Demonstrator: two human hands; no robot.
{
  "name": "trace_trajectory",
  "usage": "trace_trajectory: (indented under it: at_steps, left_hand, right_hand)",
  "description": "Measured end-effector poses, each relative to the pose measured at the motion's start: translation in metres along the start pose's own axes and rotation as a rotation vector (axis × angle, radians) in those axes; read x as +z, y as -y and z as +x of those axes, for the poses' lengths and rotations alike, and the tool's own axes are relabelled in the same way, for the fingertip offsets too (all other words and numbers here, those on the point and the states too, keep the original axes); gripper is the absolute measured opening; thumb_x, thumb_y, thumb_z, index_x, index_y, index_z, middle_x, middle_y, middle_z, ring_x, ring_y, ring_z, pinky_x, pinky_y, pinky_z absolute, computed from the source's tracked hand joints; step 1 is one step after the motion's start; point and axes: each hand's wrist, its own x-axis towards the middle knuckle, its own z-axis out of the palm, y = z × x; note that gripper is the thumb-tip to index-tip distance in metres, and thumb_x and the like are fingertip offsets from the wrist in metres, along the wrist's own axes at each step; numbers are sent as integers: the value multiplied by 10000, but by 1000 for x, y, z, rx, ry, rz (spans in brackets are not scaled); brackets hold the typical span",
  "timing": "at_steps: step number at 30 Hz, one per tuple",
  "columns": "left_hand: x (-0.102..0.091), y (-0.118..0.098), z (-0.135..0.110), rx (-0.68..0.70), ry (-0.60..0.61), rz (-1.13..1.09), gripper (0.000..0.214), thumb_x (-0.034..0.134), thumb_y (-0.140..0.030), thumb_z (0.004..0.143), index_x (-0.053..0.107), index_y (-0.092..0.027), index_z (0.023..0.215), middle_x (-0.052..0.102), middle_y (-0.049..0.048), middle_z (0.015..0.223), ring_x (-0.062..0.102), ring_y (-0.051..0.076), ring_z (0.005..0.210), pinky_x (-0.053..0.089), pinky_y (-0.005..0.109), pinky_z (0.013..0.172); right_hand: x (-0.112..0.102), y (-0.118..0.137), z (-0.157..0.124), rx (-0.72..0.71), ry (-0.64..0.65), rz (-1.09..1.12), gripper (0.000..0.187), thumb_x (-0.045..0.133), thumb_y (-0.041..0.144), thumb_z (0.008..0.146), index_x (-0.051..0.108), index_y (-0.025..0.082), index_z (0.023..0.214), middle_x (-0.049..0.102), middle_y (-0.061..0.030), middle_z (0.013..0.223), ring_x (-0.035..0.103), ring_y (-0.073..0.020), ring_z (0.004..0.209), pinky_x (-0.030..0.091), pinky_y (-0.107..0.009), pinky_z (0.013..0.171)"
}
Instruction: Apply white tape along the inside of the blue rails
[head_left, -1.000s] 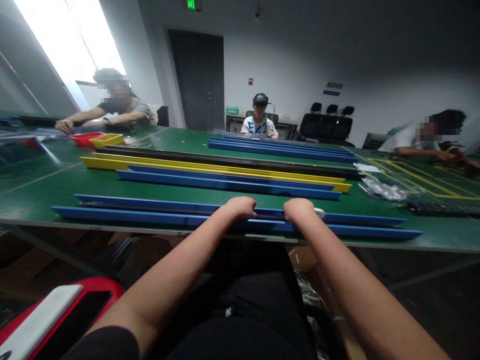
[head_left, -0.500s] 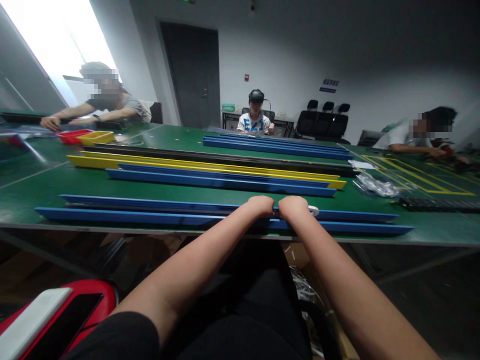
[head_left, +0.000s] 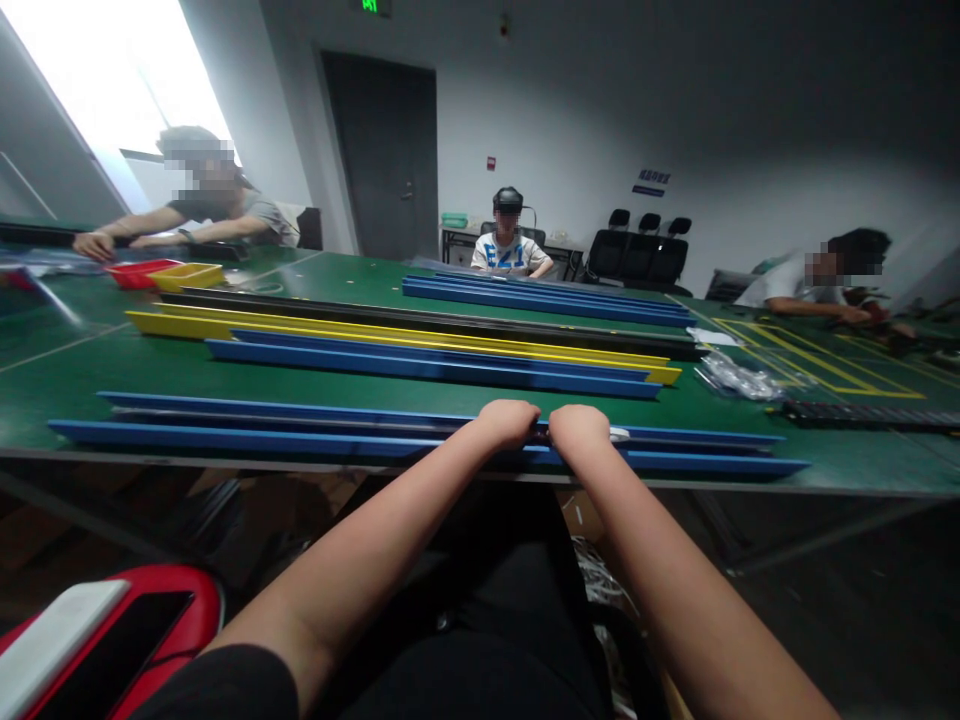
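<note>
At the near edge of the table, my left hand [head_left: 510, 424] and my right hand [head_left: 580, 430] are side by side over a pair of long blue profiles [head_left: 247, 436]. Both are closed, knuckles up, with a narrow gap between them. A white round piece, apparently a roll of tape [head_left: 619, 435], sticks out at the right side of my right hand. My left fingers are curled down out of sight, and whatever they hold is hidden. A thin dark bit shows between the hands, too small to name.
Beyond lie more blue profiles [head_left: 435, 370], yellow profiles [head_left: 180, 326] and black profiles [head_left: 337, 316]. Clear plastic bags [head_left: 739, 378] lie at right, red [head_left: 142, 274] and yellow [head_left: 189, 278] trays at left. Three people sit around the table. A red stool [head_left: 202, 590] bears a phone-like slab.
The view has shifted slightly, so the table's contents sit a little further left. My hands stay closed close together over the blue profiles; less of the white roll shows.
</note>
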Motion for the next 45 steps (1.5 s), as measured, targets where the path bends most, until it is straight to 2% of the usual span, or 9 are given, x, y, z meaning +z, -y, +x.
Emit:
trace_trajectory:
  at_steps: [7,10,14,17,21,27,31,36,45]
  left_hand:
    - [2,14,-11,18,-35,20,386,494,-579,877,669,-240,937,723,86,1019,677,251,935,496,308,757]
    - [1,26,-19,23,-50,28,390,480,-578,883,666,-238,931,720,86,1012,673,240,926,481,293,746]
    - [-6,58,-40,-9,-25,57,337,533,-551,853,660,-249,929,719,69,995,668,232,897,462,277,705]
    - [-12,90,-58,-35,14,62,302,552,-521,843,656,-254,939,718,55,976,661,215,868,446,259,675]
    - [-17,117,-74,-58,33,68,278,571,-492,834,643,-255,960,719,44,983,651,199,853,432,247,668]
    - [-18,118,-76,-75,58,37,250,588,-446,821,648,-260,977,719,37,967,657,205,862,435,250,659]
    - [-17,118,-75,-86,56,39,261,589,-463,816,644,-263,974,722,37,941,664,213,846,424,252,624]
    - [-18,119,-75,-98,66,48,270,589,-445,816,647,-267,1010,727,43,982,669,219,874,440,257,656]
    - [-22,115,-76,-130,78,21,299,608,-440,794,651,-277,1041,728,45,1013,670,229,902,453,266,672]
  right_hand:
    - [-2,4,-1,-104,-8,-2,384,565,388,882,732,123,1104,687,-221,1139,654,-315,1051,496,-407,888]
    - [-10,1,-4,-199,-8,24,432,511,472,912,728,156,1111,684,-195,1163,637,-295,1076,471,-375,912]
    - [-31,-6,-11,-359,30,90,383,453,468,948,729,264,1118,723,-79,1109,659,-193,981,459,-246,832]
    - [-46,-16,-14,-436,25,126,370,465,486,941,725,299,1125,727,-36,1108,655,-171,961,444,-218,789]
    - [-53,-33,-7,-353,32,71,380,541,543,885,722,319,1134,716,-40,1135,642,-209,1010,446,-268,828]
    - [-35,-47,15,-152,160,-34,459,640,589,798,777,172,931,726,-145,989,671,-276,936,473,-363,839]
    - [-21,-44,25,-79,191,-68,485,658,585,782,767,146,956,714,-176,1034,668,-309,981,483,-407,852]
    - [-11,-37,33,-53,161,-81,477,689,524,768,745,153,1062,670,-207,1177,639,-340,1072,483,-435,870]
    - [-5,-33,36,-69,133,-79,291,709,333,748,772,166,979,694,-206,1118,663,-327,1021,499,-426,849]
